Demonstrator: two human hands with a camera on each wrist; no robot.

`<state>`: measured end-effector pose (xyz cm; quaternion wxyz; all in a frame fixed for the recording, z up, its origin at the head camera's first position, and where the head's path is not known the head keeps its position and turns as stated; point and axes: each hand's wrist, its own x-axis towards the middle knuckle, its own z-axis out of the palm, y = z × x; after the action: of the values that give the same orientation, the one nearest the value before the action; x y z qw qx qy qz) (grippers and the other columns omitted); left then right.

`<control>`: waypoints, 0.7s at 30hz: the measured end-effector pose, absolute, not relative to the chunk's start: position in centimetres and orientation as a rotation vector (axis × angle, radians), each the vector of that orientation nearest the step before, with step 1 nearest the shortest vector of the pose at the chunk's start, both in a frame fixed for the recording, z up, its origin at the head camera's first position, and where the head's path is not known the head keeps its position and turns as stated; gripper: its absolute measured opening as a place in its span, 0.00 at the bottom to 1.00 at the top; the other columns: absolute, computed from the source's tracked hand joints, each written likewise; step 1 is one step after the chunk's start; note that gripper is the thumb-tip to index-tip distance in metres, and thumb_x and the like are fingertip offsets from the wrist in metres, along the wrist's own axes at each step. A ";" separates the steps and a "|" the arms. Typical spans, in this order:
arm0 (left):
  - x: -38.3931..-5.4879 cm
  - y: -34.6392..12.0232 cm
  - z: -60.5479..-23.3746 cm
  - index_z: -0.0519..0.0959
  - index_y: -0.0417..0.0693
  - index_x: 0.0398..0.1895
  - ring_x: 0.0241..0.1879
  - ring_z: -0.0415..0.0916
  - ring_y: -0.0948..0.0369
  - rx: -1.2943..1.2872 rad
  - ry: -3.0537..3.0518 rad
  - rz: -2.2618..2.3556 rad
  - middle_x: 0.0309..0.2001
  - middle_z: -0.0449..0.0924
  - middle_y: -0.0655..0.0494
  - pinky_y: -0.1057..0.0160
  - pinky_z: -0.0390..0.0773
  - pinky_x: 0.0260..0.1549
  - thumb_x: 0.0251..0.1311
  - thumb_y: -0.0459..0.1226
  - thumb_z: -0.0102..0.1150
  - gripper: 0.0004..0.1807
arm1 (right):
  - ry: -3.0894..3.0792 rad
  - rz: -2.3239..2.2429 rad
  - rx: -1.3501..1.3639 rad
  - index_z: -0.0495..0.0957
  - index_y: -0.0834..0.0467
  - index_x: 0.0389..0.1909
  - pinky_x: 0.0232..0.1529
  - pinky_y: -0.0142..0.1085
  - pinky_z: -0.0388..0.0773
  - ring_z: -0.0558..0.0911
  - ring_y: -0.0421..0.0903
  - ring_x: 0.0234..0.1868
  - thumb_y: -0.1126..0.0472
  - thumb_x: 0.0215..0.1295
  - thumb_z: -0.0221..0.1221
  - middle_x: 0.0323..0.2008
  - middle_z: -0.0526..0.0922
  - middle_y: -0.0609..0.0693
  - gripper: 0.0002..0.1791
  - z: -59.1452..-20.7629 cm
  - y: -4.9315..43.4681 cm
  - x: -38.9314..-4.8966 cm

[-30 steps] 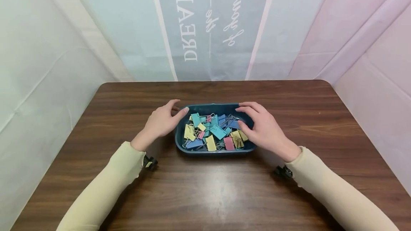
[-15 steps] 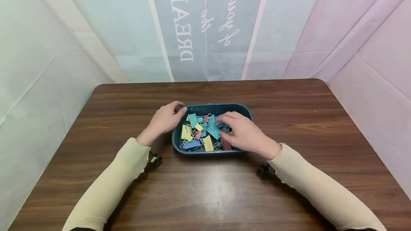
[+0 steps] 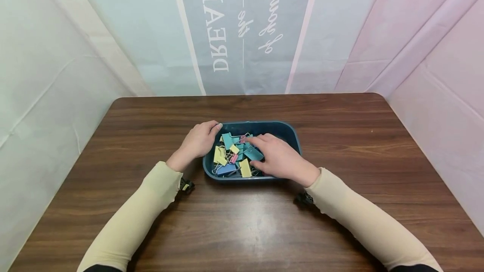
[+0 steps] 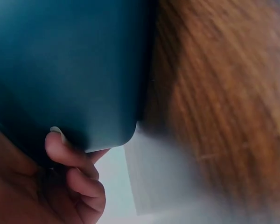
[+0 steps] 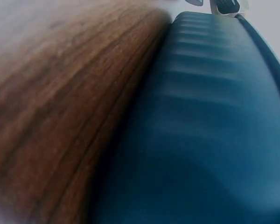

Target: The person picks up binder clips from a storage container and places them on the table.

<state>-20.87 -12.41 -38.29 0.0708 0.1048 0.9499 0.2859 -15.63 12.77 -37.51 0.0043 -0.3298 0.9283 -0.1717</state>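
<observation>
In the head view a dark teal plastic basket (image 3: pixel 289 131) stands on the table, holding a heap of binder clips in several colours. Among them I see a teal clip (image 3: pixel 253 153), a blue clip (image 3: pixel 226 169) and a yellow clip (image 3: pixel 245 168). My left hand (image 3: pixel 198 141) grips the basket's left end, thumb at the rim. The left wrist view shows its curled fingers (image 4: pixel 86 186) by the basket's outer wall (image 4: pixel 84 70). My right hand (image 3: pixel 279 157) reaches inside over the clips, thumb and index finger apart. It covers the right part of the heap; the right wrist view shows only the basket's side (image 5: pixel 200 116).
The wooden table (image 3: pixel 340 137) has rounded far corners. Behind it hangs a printed cloth (image 3: pixel 257 32) with mirrored lettering, and pale cloth walls (image 3: pixel 45 66) stand at both sides. A small black camera (image 3: pixel 304 198) sits on each wrist.
My right hand has moved left from the basket's right rim to above the clips. My left hand has shifted slightly right and closed onto the left rim. The head view has shifted slightly.
</observation>
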 end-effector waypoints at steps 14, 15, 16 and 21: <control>-20.9 -12.4 -38.4 0.76 0.47 0.60 0.50 0.77 0.50 0.295 2.887 0.823 0.54 0.80 0.47 0.45 0.74 0.53 0.79 0.50 0.38 0.23 | 2.938 -0.507 -1.015 0.75 0.58 0.64 0.54 0.45 0.74 0.75 0.50 0.54 0.53 0.59 0.69 0.56 0.80 0.53 0.32 -37.5 12.6 -15.7; -20.9 -12.4 -38.4 0.76 0.46 0.60 0.50 0.77 0.50 0.297 2.887 0.821 0.55 0.80 0.47 0.44 0.74 0.54 0.79 0.50 0.38 0.23 | 2.947 -0.516 -1.001 0.76 0.59 0.64 0.54 0.45 0.74 0.75 0.50 0.54 0.54 0.59 0.69 0.56 0.80 0.53 0.31 -37.5 12.7 -15.7; -20.9 -12.4 -38.4 0.76 0.47 0.60 0.50 0.77 0.50 0.298 2.890 0.818 0.55 0.80 0.47 0.44 0.74 0.54 0.79 0.50 0.38 0.23 | 2.955 -0.525 -0.988 0.76 0.59 0.63 0.54 0.45 0.74 0.75 0.50 0.54 0.54 0.59 0.69 0.56 0.80 0.54 0.31 -37.5 12.7 -15.7; -20.8 -12.4 -38.4 0.77 0.45 0.59 0.50 0.77 0.50 0.301 2.906 0.805 0.54 0.80 0.47 0.44 0.75 0.54 0.79 0.49 0.39 0.23 | 2.986 -0.596 -0.935 0.78 0.61 0.60 0.49 0.45 0.76 0.75 0.50 0.53 0.56 0.58 0.68 0.56 0.80 0.54 0.29 -37.3 12.8 -15.5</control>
<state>-20.82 -12.39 -38.43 0.0554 0.0993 0.9575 0.2652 -15.48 12.83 -37.27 -0.0217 -0.2936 0.9372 -0.1870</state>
